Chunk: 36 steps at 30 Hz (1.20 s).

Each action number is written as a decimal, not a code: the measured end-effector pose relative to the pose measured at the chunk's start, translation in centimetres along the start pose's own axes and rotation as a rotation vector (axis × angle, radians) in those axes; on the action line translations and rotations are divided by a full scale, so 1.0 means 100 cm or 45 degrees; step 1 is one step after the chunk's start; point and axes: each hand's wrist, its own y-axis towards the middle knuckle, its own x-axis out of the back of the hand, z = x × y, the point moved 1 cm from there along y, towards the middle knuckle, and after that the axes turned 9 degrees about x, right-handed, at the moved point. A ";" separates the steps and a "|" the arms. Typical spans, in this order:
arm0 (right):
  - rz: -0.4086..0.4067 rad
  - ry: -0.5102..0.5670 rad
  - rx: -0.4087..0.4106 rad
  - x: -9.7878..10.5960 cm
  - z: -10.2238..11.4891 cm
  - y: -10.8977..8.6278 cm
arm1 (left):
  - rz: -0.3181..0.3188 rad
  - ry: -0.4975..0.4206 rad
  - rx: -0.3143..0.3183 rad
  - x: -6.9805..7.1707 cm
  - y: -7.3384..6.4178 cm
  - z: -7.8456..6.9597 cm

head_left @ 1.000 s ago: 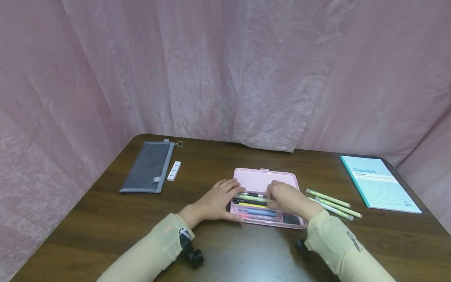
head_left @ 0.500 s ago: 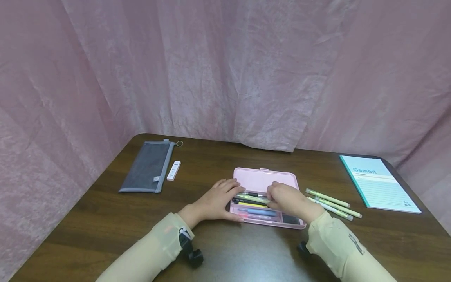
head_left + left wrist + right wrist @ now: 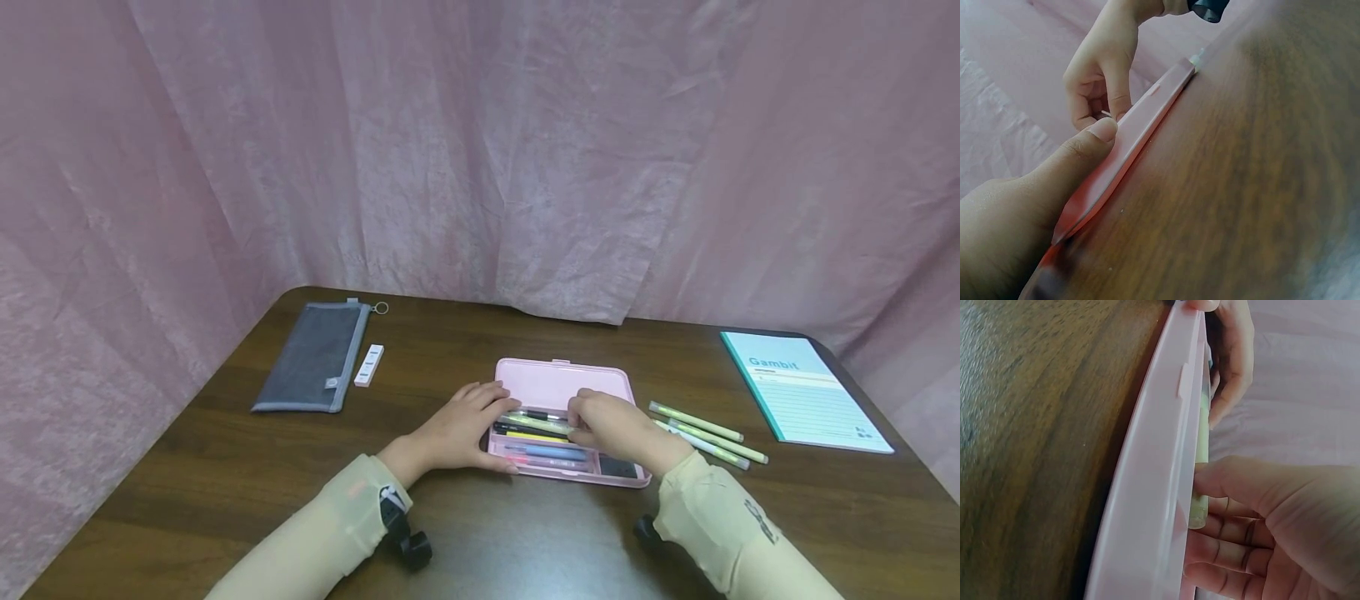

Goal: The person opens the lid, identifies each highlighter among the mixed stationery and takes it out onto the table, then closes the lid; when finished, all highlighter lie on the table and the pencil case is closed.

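Note:
A pink pencil case [image 3: 566, 382] lies with its lid folded back. My left hand [image 3: 457, 427] grips its left end, the thumb [image 3: 1088, 147] on the near wall and the fingers reaching over to the far side. Over the right half, my right hand [image 3: 611, 427] pinches a light green pen [image 3: 1202, 434] that lies lengthwise in the back compartment. Black and yellow pens [image 3: 536, 436] are beside it. The front compartment holds blue and pink pens [image 3: 551, 452], with a dark block [image 3: 618, 467] at its right end. The right fingertips are hidden in the head view.
Three green pens [image 3: 705, 433] lie loose on the table just right of the case. A Gambit notebook [image 3: 810, 392] is at the far right. To the left are a grey mesh zip pouch [image 3: 311, 358] and a small white strip [image 3: 369, 365]. Pink curtains [image 3: 480, 167] hang behind.
Both hands keep their places at the pencil case, and the green pen stays in the right hand's pinch. The right sleeve has shifted slightly to the right.

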 end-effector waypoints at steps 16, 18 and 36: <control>-0.082 0.072 0.042 0.012 -0.004 -0.009 | 0.017 -0.032 0.012 0.000 0.000 0.000; -0.091 0.078 0.048 0.015 -0.005 -0.012 | 0.009 -0.022 0.005 0.000 0.000 0.000; -0.043 0.076 -0.049 0.051 -0.012 -0.036 | -0.010 0.010 -0.006 -0.001 0.000 0.000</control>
